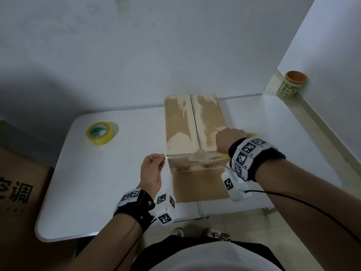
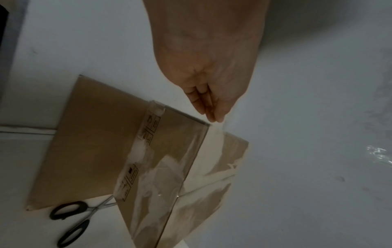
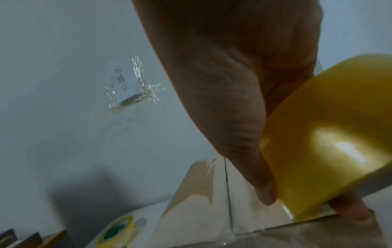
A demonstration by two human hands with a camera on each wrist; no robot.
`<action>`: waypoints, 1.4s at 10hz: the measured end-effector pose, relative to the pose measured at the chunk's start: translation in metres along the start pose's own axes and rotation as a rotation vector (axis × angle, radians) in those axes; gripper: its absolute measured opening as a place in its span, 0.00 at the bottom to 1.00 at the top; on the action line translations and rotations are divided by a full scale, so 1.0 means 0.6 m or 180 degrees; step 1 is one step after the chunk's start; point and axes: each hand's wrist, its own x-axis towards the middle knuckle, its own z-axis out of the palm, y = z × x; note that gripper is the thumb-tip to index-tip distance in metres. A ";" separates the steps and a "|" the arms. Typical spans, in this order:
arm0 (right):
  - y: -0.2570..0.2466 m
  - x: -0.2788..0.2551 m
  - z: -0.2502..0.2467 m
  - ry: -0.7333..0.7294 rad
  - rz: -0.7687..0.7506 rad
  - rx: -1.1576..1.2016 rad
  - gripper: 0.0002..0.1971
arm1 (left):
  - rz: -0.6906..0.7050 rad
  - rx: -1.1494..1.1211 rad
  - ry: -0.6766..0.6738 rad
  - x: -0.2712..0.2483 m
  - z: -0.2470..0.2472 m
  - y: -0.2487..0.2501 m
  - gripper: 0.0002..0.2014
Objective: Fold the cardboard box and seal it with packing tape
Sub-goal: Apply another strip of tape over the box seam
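Note:
A brown cardboard box [image 1: 192,126] stands on the white table [image 1: 117,182], its top flaps closed along a centre seam and one flap [image 1: 199,184] lying flat toward me. My left hand [image 1: 161,158] pinches the free end of a clear tape strip [image 1: 175,157] just left of the box's near top corner. The strip runs across the near top edge to a yellow tape roll [image 3: 331,167]. My right hand [image 1: 230,140] grips that roll at the box's right side, thumb [image 3: 244,159] on its outer face. In the left wrist view the fingertips [image 2: 214,115] meet at the box corner [image 2: 206,125].
A second yellow tape roll [image 1: 100,133] lies on the table to the left. Black-handled scissors [image 2: 72,221] lie by the flat flap. A large printed carton [image 1: 19,182] stands left of the table. A green cup [image 1: 293,85] sits at the back right by the wall.

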 end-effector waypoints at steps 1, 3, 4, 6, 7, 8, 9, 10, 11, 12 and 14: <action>-0.009 -0.002 0.004 0.0085 -0.0050 -0.0070 0.16 | 0.0025 -0.0016 0.0037 0.000 -0.007 -0.007 0.09; -0.019 0.012 0.012 0.0022 -0.0068 -0.0175 0.14 | 0.0030 -0.0018 0.0044 0.005 -0.018 -0.015 0.09; -0.024 0.020 0.016 -0.0011 -0.0076 -0.0138 0.16 | 0.0045 0.0002 0.0060 0.010 -0.019 -0.013 0.09; -0.026 0.037 0.030 0.0078 -0.0231 0.0447 0.07 | 0.0042 0.0068 0.0055 0.020 -0.024 -0.007 0.09; -0.027 0.046 0.036 0.0109 -0.0203 0.0551 0.07 | 0.0022 0.0122 0.0077 0.025 -0.026 -0.009 0.09; -0.031 0.055 0.047 0.0124 -0.0160 0.0622 0.07 | -0.0002 0.0194 0.0083 0.027 -0.027 -0.012 0.10; -0.038 0.056 0.054 0.0103 -0.0106 0.0710 0.08 | 0.0036 0.0261 0.0093 0.026 -0.026 -0.009 0.10; -0.041 0.067 0.061 0.0176 -0.0070 0.0698 0.16 | 0.0069 0.0329 0.0085 0.028 -0.025 -0.006 0.10; -0.045 0.071 0.062 0.0198 0.0050 0.0833 0.19 | -0.0026 0.0553 0.0094 0.032 -0.028 -0.007 0.08; -0.044 0.079 0.067 0.0166 0.0061 0.0754 0.19 | -0.0095 0.0708 0.0075 0.036 -0.033 -0.002 0.07; -0.049 0.090 0.074 0.0227 0.0017 0.0698 0.19 | 0.0048 0.1428 0.0062 0.049 -0.045 0.020 0.04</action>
